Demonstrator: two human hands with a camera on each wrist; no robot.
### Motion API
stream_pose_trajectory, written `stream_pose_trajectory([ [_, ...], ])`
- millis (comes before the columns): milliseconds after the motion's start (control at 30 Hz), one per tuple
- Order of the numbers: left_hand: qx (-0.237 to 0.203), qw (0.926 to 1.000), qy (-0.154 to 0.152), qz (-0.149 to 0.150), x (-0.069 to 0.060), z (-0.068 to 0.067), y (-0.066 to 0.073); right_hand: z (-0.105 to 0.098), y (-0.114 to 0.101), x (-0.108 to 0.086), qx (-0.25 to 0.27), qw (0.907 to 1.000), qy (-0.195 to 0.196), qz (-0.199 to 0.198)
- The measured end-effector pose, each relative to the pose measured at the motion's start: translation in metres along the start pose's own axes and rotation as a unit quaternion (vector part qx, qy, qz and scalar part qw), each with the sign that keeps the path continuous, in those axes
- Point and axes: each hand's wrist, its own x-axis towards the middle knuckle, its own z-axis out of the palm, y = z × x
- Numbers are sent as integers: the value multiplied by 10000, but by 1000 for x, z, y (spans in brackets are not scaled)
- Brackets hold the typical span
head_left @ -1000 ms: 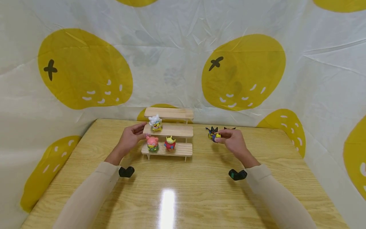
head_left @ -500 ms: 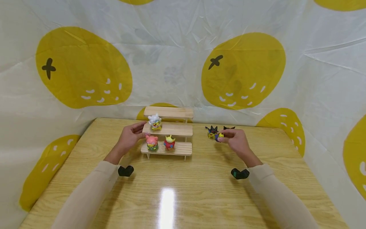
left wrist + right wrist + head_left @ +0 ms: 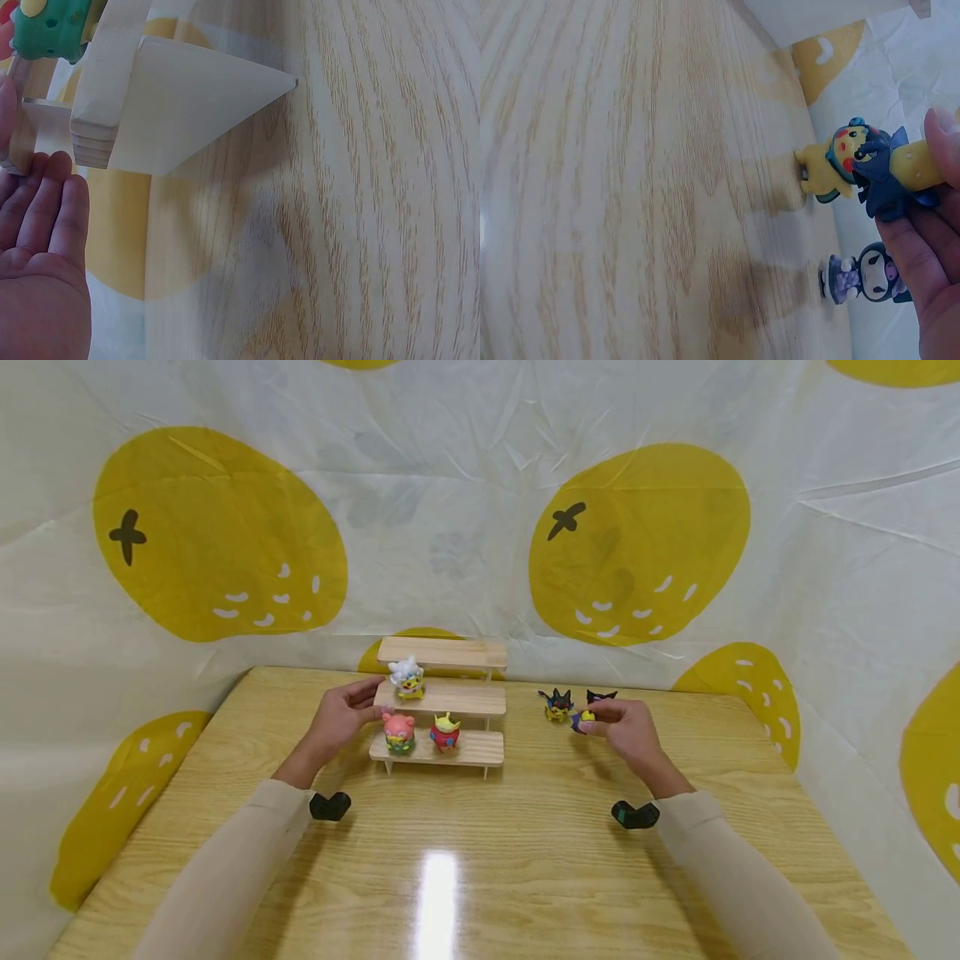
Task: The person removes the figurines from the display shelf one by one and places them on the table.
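My left hand (image 3: 341,717) is at the left end of a three-tier wooden display stand (image 3: 472,700), thumb and fingers on either side of the middle tier's end. On the bottom tier stand a pink figurine (image 3: 399,733) and a red one with a yellow-green head (image 3: 445,734). A white-topped yellow figurine (image 3: 407,678) stands on the middle tier. My right hand (image 3: 628,733) pinches a small yellow and dark-blue figurine (image 3: 896,176) by its yellow part. Close by stand a black-hooded yellow figurine (image 3: 557,705) and a black-and-purple figurine (image 3: 862,276), partly hidden in the head view.
The stand rests towards the back of a wood-grain table (image 3: 480,852). Behind it and at both sides hangs a white cloth (image 3: 442,527) with large yellow fruit prints. A black device (image 3: 330,807) sits at the left wrist, another (image 3: 635,815) at the right.
My right hand has shifted a little to the right with the yellow and dark-blue figurine, uncovering more of the black-hooded one. The left hand stays at the stand.
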Motion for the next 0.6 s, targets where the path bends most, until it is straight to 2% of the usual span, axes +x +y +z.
stream_pose_trajectory([
  [267,1,10000,-17,38,0,0,0,-2,4,1,-11,9999,-37,99],
  [600,45,10000,-64,-7,-2,-1,0,-9,13,2,149,9998,-94,-41],
])
